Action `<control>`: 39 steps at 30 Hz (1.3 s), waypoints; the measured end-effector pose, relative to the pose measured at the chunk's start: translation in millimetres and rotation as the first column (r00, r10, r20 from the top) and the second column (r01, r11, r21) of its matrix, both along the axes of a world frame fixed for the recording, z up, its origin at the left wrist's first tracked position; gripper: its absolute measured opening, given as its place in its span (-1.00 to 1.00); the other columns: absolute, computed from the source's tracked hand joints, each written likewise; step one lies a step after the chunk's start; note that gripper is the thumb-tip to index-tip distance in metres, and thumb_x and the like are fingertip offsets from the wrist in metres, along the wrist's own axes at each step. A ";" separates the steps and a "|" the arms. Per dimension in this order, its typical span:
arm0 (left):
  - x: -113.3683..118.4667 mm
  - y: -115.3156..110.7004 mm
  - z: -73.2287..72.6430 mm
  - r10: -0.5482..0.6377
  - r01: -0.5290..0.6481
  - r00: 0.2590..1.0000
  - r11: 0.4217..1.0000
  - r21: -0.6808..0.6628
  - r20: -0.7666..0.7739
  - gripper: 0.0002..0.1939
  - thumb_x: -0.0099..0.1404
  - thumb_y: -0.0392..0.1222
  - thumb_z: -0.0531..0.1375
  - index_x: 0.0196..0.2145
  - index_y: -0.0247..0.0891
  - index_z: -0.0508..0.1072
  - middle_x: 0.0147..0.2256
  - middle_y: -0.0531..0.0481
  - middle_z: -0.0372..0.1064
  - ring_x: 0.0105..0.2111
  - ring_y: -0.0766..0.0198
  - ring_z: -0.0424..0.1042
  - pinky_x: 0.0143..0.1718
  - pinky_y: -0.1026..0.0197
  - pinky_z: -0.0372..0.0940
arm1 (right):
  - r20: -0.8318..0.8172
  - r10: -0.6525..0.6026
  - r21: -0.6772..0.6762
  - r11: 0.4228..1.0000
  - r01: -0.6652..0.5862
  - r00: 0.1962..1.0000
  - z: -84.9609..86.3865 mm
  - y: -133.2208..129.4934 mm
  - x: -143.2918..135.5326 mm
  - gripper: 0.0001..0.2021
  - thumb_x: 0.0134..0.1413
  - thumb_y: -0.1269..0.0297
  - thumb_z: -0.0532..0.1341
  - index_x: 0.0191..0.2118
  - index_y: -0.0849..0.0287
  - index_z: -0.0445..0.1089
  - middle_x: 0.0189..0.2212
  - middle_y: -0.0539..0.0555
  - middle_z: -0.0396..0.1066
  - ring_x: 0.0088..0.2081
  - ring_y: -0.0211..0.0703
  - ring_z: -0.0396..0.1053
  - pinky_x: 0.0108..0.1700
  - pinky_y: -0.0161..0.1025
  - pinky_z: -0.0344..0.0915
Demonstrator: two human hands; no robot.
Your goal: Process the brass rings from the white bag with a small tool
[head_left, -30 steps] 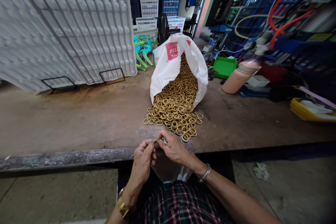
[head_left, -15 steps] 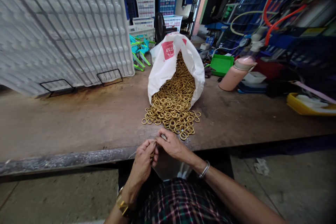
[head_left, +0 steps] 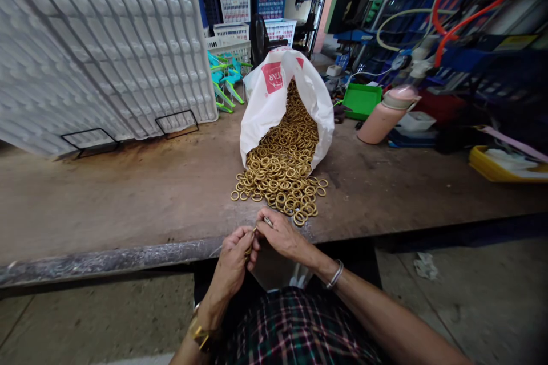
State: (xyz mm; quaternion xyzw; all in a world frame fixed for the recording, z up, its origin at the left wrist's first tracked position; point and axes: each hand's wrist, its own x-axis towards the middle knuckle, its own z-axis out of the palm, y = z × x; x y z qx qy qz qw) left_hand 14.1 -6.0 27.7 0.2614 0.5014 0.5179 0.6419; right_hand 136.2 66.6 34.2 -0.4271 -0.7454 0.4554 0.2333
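Observation:
My left hand [head_left: 238, 251] is closed on several brass-coloured rings [head_left: 248, 251], partly hidden by its fingers. A thin pale strand sticks out at its left side. My right hand [head_left: 280, 234] is pinched close against the left fingertips, with a small metal piece [head_left: 268, 220] showing between thumb and forefinger; its kind I cannot make out. Both hands are at the table's front edge. Just beyond them, a heap of brass-coloured rings [head_left: 278, 179] spills from the mouth of a white plastic bag [head_left: 265, 108] lying on its side.
White moulded trays [head_left: 141, 40] stand upright at the left, with black wire stands [head_left: 176, 124] at their foot. A pink bottle [head_left: 383, 120], a green bin [head_left: 362, 101] and a yellow tray [head_left: 492, 166] are on the right. The wooden table [head_left: 128, 194] has a plastic-wrapped front edge.
The view has shifted slightly. My hands stay together at the table edge, with the right fingertips marginally farther from the left. The bag and heap of rings look the same.

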 end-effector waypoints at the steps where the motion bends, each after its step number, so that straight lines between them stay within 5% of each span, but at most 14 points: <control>1: 0.0 0.1 -1.0 0.000 0.000 1.000 1.000 -0.002 -0.004 -0.74 0.15 -0.01 0.15 -0.42 -0.29 0.31 -0.55 0.11 0.20 -0.67 0.50 0.11 -0.72 0.43 -0.03 | 0.005 0.001 0.026 1.000 -0.001 1.000 0.2 -0.6 -0.2 -0.90 0.01 0.38 0.01 -0.46 0.16 0.23 -0.60 -0.13 0.16 -0.52 -0.35 0.13 -0.45 -0.39 0.01; 5: -0.1 0.0 -4.5 0.005 -0.006 1.000 1.000 -0.001 -0.027 -0.72 0.15 0.01 0.14 -0.46 -0.28 0.28 -0.57 0.13 0.19 -0.68 0.50 0.09 -0.73 0.43 -0.03 | 0.040 0.010 0.100 0.995 -0.014 0.999 2.5 -3.1 -1.5 -0.88 0.06 0.36 -0.01 -0.45 0.17 0.22 -0.58 -0.11 0.17 -0.51 -0.34 0.13 -0.43 -0.38 0.02; 16: -0.4 -4.1 -2.6 0.031 -0.031 1.000 0.999 -0.016 -0.006 -0.72 0.14 0.01 0.16 -0.44 -0.26 0.26 -0.57 0.16 0.19 -0.66 0.51 0.09 -0.68 0.44 -0.01 | 0.021 0.016 0.050 0.999 -0.017 1.000 0.2 -0.8 -3.0 -0.84 0.11 0.37 -0.03 -0.41 0.18 0.26 -0.56 -0.06 0.28 -0.50 -0.33 0.21 -0.42 -0.38 0.06; 26: -1.8 -4.1 -5.0 0.058 -0.054 0.993 0.998 0.036 -0.106 -0.71 0.18 0.04 0.11 -0.44 -0.25 0.24 -0.57 0.16 0.17 -0.66 0.50 0.09 -0.69 0.44 -0.01 | 0.424 0.117 0.255 0.936 -0.242 0.898 -11.2 -12.4 3.0 -0.78 -0.07 0.47 0.03 -0.25 0.18 0.28 -0.47 0.03 0.33 -0.48 -0.26 0.18 -0.42 -0.31 -0.04; 39: 0.0 -7.7 0.3 0.079 -0.045 0.931 0.994 0.102 -0.357 -0.66 0.16 0.09 0.10 -0.50 -0.26 0.25 -0.60 0.15 0.16 -0.68 0.49 0.08 -0.70 0.42 -0.01 | 0.585 0.159 0.221 0.912 -0.344 0.796 -5.1 -12.8 0.3 -0.76 -0.03 0.46 0.00 -0.18 0.26 0.23 -0.40 0.14 0.42 -0.42 -0.18 0.32 -0.42 -0.30 0.02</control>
